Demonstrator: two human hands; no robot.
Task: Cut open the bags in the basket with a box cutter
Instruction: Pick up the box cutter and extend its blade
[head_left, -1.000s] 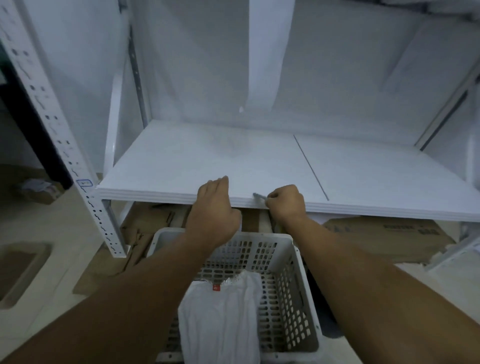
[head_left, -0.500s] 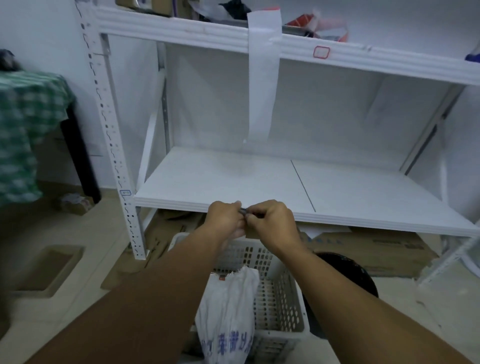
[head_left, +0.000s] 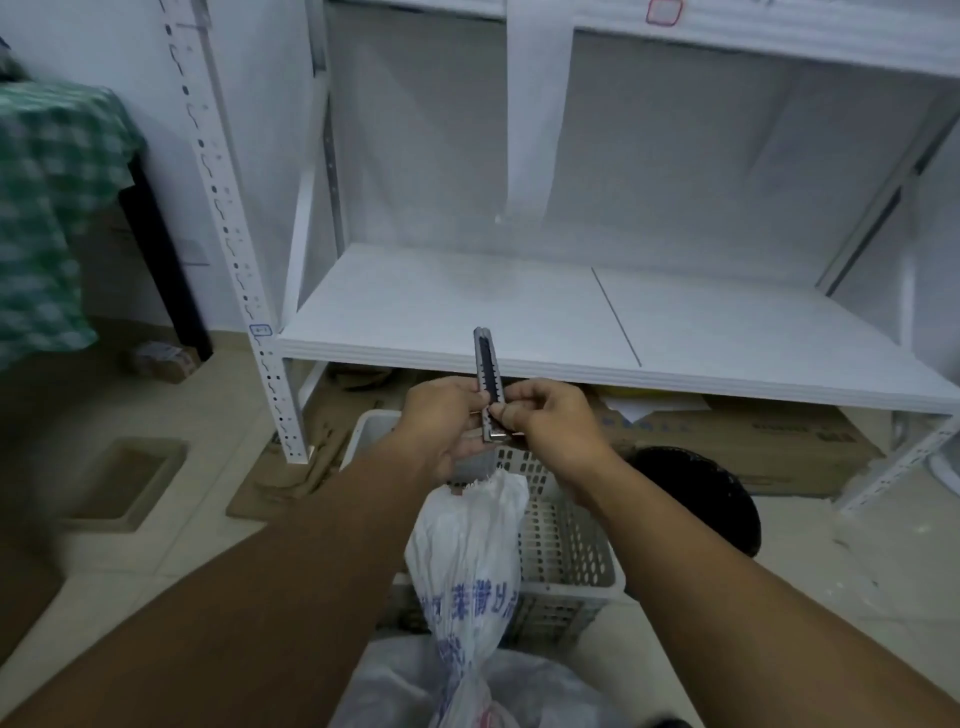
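A grey box cutter (head_left: 489, 382) stands upright between my two hands, above the far end of the basket. My left hand (head_left: 441, 421) grips its lower body from the left. My right hand (head_left: 550, 421) pinches it from the right, thumb on its side. Below them a white perforated plastic basket (head_left: 571, 545) sits on the floor. A white plastic bag with blue print (head_left: 467, 561) stands upright in it, its gathered top just under my hands. I cannot tell whether the blade is out.
A white metal shelf (head_left: 519, 322) spans the view straight ahead, its board bare. Flattened cardboard (head_left: 779, 441) lies beneath it. A black round bin (head_left: 717, 493) stands right of the basket. Another clear bag (head_left: 415, 691) lies at the bottom. A green checked cloth (head_left: 47, 208) hangs at left.
My hands came off the shelf edge with the box cutter and drew back over the basket. The cutter now stands upright, held by both hands. The view pulled back.
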